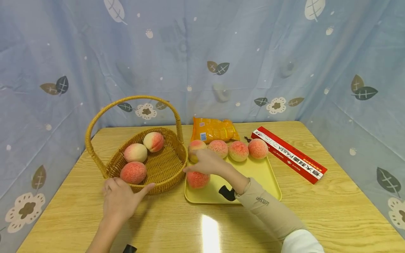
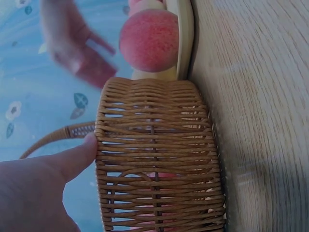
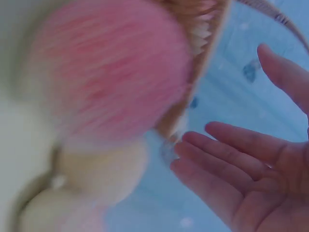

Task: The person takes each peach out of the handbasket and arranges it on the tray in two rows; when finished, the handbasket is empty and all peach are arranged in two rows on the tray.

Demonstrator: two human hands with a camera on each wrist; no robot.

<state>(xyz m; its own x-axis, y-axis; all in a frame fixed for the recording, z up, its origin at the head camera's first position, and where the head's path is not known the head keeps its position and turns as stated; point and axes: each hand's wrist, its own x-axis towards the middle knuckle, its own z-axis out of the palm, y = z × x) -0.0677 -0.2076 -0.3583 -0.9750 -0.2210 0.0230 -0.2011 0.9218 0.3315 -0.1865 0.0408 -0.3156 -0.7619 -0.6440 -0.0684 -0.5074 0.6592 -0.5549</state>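
Note:
My left hand [image 1: 118, 200] holds the near rim of a wicker basket [image 1: 171, 181] at its left side; the thumb lies along the rim, also seen in the left wrist view. Inside the basket are three peaches: a red one [image 1: 133, 172], a pale one [image 1: 135, 153] and a pink-and-cream one [image 1: 153, 141]. Over the left side of a yellow tray [image 1: 246, 182], my right hand [image 1: 205, 162] is spread with nothing in its grasp. Beneath it sits a red peach [image 1: 198, 179]. Another peach [image 1: 197, 146] lies just beyond, partly hidden by the hand.
Several peaches, including a right-hand one [image 1: 258, 148], line the tray's back edge. An orange packet [image 1: 215, 130] lies behind them. To the tray's right is a red pasta box [image 1: 289, 154]. The basket's tall handle [image 1: 136, 97] arches up before a patterned curtain [image 1: 190, 52].

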